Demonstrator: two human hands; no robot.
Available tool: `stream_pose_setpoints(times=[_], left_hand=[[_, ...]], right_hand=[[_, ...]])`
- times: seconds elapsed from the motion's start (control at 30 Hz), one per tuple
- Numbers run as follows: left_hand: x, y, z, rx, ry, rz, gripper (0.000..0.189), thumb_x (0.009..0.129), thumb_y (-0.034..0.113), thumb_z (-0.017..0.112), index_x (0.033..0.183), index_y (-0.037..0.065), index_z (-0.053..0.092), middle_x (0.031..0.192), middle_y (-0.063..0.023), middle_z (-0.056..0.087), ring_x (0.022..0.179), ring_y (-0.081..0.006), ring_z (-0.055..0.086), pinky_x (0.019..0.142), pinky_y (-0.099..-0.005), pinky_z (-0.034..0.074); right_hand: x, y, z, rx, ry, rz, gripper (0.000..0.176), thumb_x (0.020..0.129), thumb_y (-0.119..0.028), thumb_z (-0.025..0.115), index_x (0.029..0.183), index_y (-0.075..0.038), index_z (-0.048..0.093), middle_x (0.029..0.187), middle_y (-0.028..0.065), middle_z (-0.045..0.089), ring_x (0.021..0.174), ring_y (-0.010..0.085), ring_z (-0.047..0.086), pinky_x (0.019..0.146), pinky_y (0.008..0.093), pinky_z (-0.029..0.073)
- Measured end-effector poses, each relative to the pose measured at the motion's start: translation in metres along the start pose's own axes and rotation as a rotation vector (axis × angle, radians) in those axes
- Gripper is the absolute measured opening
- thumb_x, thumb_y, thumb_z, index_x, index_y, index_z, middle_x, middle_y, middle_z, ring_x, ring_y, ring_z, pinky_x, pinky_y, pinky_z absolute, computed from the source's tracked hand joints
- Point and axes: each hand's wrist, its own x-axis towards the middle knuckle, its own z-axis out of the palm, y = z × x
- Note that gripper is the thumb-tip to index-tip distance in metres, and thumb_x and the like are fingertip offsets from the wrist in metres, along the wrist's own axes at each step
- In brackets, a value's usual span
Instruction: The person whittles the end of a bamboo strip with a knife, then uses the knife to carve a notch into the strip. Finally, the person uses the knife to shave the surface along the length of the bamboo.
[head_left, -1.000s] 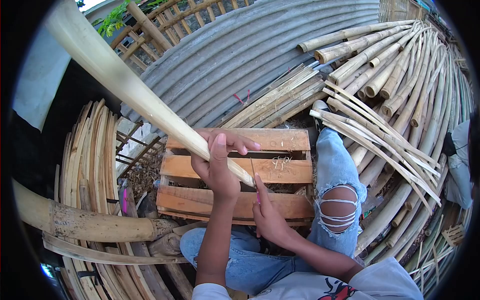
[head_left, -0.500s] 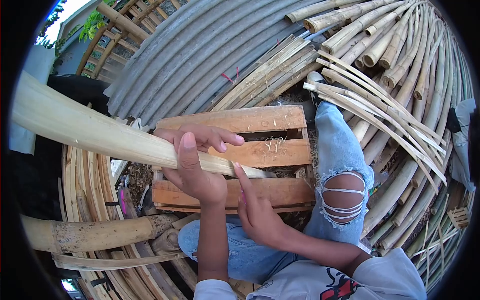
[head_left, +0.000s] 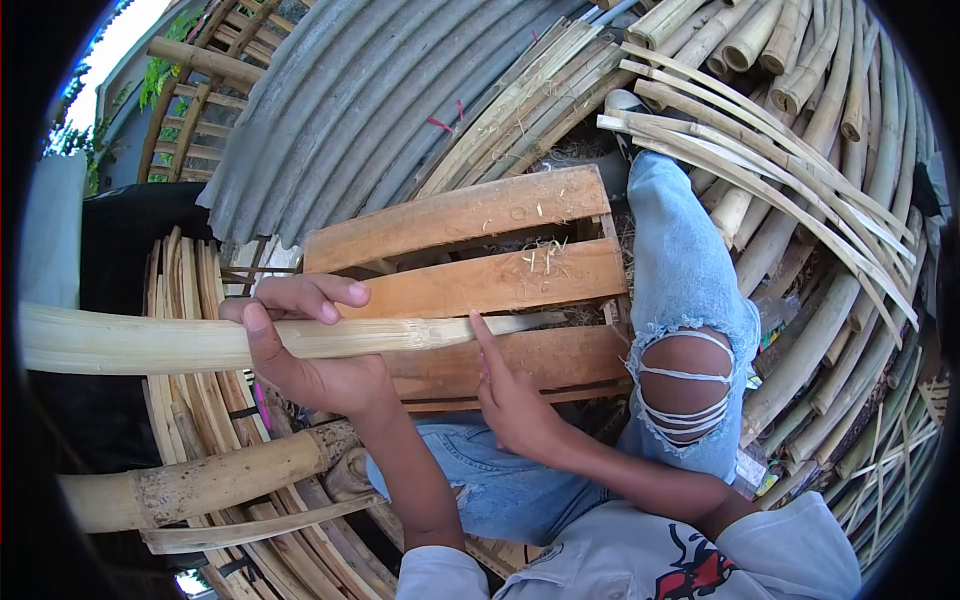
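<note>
Left hand (head_left: pixel 300 360) wrapped round bamboo strip (head_left: pixel 130 340) lying left-right over crate (head_left: pixel 500 285); right hand (head_left: pixel 515 405) nearer its tip, forefinger touching it, other fingers curled, contents unclear.

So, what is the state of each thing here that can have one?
Slatted wooden crate: lying flat, shavings on top.
Long pale split bamboo strip: horizontal, held, tip over crate.
Left hand: closed around strip.
Right hand: index finger on strip; contents unclear.
Light blue jeans: torn at knee.
</note>
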Motion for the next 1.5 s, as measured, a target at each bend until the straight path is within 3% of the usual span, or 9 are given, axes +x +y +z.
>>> stream_pose_setpoints(times=[0.13, 0.47, 0.53, 0.7, 0.77, 0.9, 1.13, 1.3, 1.5], left_hand=[[-0.001, 0.002, 0.003, -0.022, 0.02, -0.017, 0.02, 0.099, 0.024, 0.035, 0.085, 0.009, 0.033, 0.057, -0.0091, 0.044, 0.046, -0.0228, 0.053, 0.046, -0.0296, 0.049], [0.0, 0.003, 0.004, -0.052, -0.087, -0.051, 0.024, 0.098, 0.028, 0.039, 0.083, 0.009, 0.043, 0.061, -0.0061, 0.045, 0.054, -0.0187, 0.054, 0.053, -0.0298, 0.05], [-0.003, 0.004, 0.008, -0.005, -0.127, -0.017, 0.024, 0.098, 0.028, 0.04, 0.084, 0.009, 0.043, 0.061, -0.0058, 0.044, 0.054, -0.0182, 0.054, 0.052, -0.0288, 0.05], [-0.004, 0.004, 0.015, -0.015, -0.147, -0.009, 0.024, 0.098, 0.029, 0.041, 0.084, 0.009, 0.043, 0.061, -0.0056, 0.043, 0.055, -0.0178, 0.051, 0.054, -0.0279, 0.051], [0.003, -0.001, 0.004, -0.062, -0.021, -0.014, 0.023, 0.1, 0.027, 0.035, 0.086, 0.009, 0.036, 0.058, -0.0087, 0.045, 0.046, -0.021, 0.053, 0.046, -0.0302, 0.05], [0.014, -0.008, -0.009, -0.043, 0.047, -0.032, 0.023, 0.1, 0.027, 0.035, 0.085, 0.01, 0.036, 0.058, -0.0081, 0.044, 0.046, -0.0206, 0.052, 0.045, -0.0297, 0.049], [0.008, -0.007, -0.008, 0.029, -0.121, -0.055, 0.032, 0.099, 0.032, 0.04, 0.076, 0.01, 0.045, 0.061, -0.0062, 0.045, 0.056, -0.018, 0.052, 0.057, -0.029, 0.047], [0.017, -0.013, -0.032, -0.091, -0.035, -0.062, 0.026, 0.1, 0.029, 0.036, 0.086, 0.008, 0.042, 0.059, -0.0089, 0.045, 0.049, -0.0195, 0.053, 0.046, -0.0321, 0.049], [0.02, -0.013, -0.035, 0.002, -0.036, -0.022, 0.026, 0.098, 0.029, 0.042, 0.084, 0.007, 0.044, 0.066, -0.0078, 0.049, 0.06, -0.0225, 0.055, 0.064, -0.0367, 0.05]], right_hand=[[-0.013, -0.036, 0.012, 0.048, -0.012, -0.419, 0.078, 0.085, 0.004, 0.042, 0.148, -0.008, -0.003, 0.055, 0.0237, 0.053, 0.051, 0.041, 0.055, 0.059, 0.0474, 0.046], [-0.007, -0.017, 0.001, 0.064, -0.044, 0.027, 0.075, 0.086, 0.005, 0.04, 0.149, -0.006, 0.0, 0.059, 0.0216, 0.05, 0.052, 0.0352, 0.055, 0.06, 0.0419, 0.047], [-0.013, -0.04, 0.004, 0.049, -0.046, -0.29, 0.076, 0.086, 0.006, 0.04, 0.149, -0.006, 0.0, 0.061, 0.022, 0.051, 0.05, 0.0357, 0.054, 0.057, 0.0426, 0.046], [-0.002, 0.008, 0.012, -0.107, 0.101, -0.426, 0.076, 0.086, 0.005, 0.041, 0.149, -0.007, 0.001, 0.061, 0.0224, 0.052, 0.05, 0.0368, 0.054, 0.056, 0.0437, 0.046], [0.01, 0.037, 0.008, -0.186, 0.04, 0.067, 0.074, 0.087, 0.004, 0.04, 0.149, -0.008, 0.001, 0.057, 0.0229, 0.051, 0.049, 0.0372, 0.054, 0.056, 0.0444, 0.045], [0.015, 0.02, 0.011, 0.015, 0.047, 0.093, 0.08, 0.081, 0.005, 0.045, 0.148, -0.004, 0.002, 0.057, 0.025, 0.053, 0.051, 0.0409, 0.055, 0.054, 0.0481, 0.045], [0.013, 0.025, 0.029, -0.14, 0.083, -0.362, 0.081, 0.081, 0.006, 0.044, 0.148, -0.004, -0.001, 0.055, 0.025, 0.052, 0.05, 0.04, 0.055, 0.052, 0.0475, 0.044], [0.029, 0.048, 0.007, 0.055, -0.016, 0.24, 0.078, 0.088, 0.001, 0.04, 0.147, -0.011, -0.009, 0.062, 0.0211, 0.055, 0.046, 0.0288, 0.055, 0.045, 0.0397, 0.049], [0.035, 0.057, 0.017, -0.052, 0.05, 0.14, 0.071, 0.091, -0.006, 0.04, 0.149, -0.014, 0.001, 0.068, 0.0221, 0.055, 0.054, 0.029, 0.056, 0.056, 0.0424, 0.05]])
